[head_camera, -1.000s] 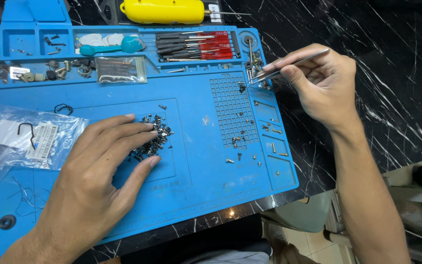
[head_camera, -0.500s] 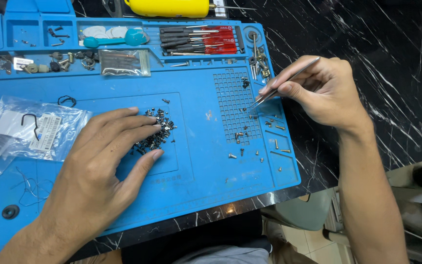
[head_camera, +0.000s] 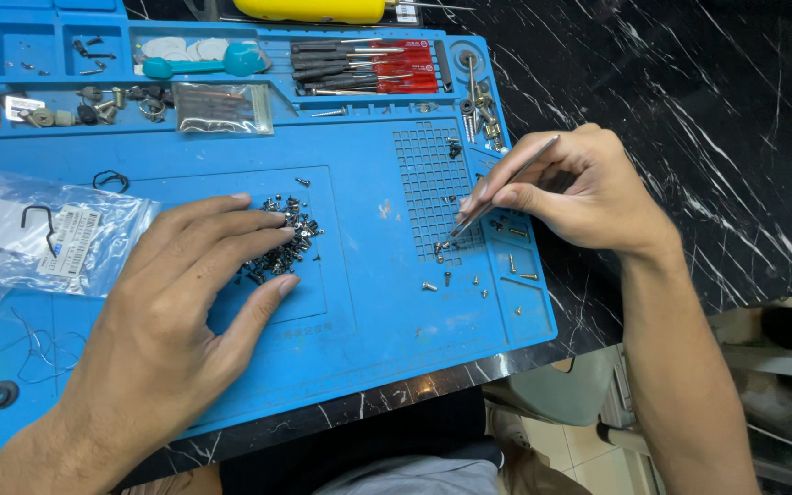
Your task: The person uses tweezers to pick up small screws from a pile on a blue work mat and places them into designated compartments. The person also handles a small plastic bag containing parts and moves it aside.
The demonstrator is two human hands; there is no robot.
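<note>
Left hand [head_camera: 171, 312] spread flat, fingertips on the pile of dark screws [head_camera: 284, 243] mid-mat, right hand [head_camera: 570, 192] pinching tweezers [head_camera: 497, 194], tips at screws on the blue mat's [head_camera: 368, 312] grid near its right edge.

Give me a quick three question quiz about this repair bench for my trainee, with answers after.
1. True or false: the right hand holds tweezers.
2. What do the left hand fingertips rest on?
A. the clear plastic bag
B. the pile of small dark screws
C. the red-handled screwdrivers
3. What colour is the work mat?

Key: 1 true; 2 B; 3 blue.
</note>
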